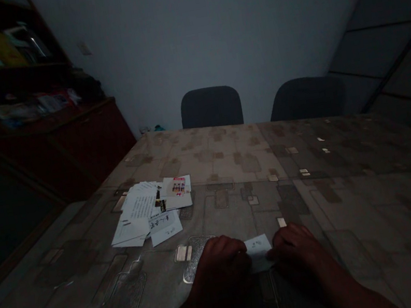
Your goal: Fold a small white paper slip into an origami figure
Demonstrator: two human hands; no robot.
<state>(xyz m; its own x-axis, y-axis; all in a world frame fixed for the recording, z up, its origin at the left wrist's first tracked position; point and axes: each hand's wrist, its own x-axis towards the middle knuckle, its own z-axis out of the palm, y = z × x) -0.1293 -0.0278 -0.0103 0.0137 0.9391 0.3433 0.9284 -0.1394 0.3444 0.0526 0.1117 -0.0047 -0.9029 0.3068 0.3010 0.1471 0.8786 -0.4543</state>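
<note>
Near the front edge of the table, a small white card (pixel 259 253) with faint dark marks shows between my two hands. My left hand (pixel 223 261) is closed on the card's left side, fingers curled. On its right side my right hand (pixel 298 251) pinches it, thumb against the lower right. Both hands cover the card's ends. Farther off to the left lies a loose pile of white cards (pixel 137 215), some with printed or handwritten characters. On top at its right is a card with a red and coloured picture (pixel 178 186).
A patterned cloth covers the table (pixel 212 147). Behind its far edge stand two dark chairs (pixel 210 107), against a pale wall. A dark red cabinet (pixel 88 137) with cluttered shelves is on the left. The room is dim.
</note>
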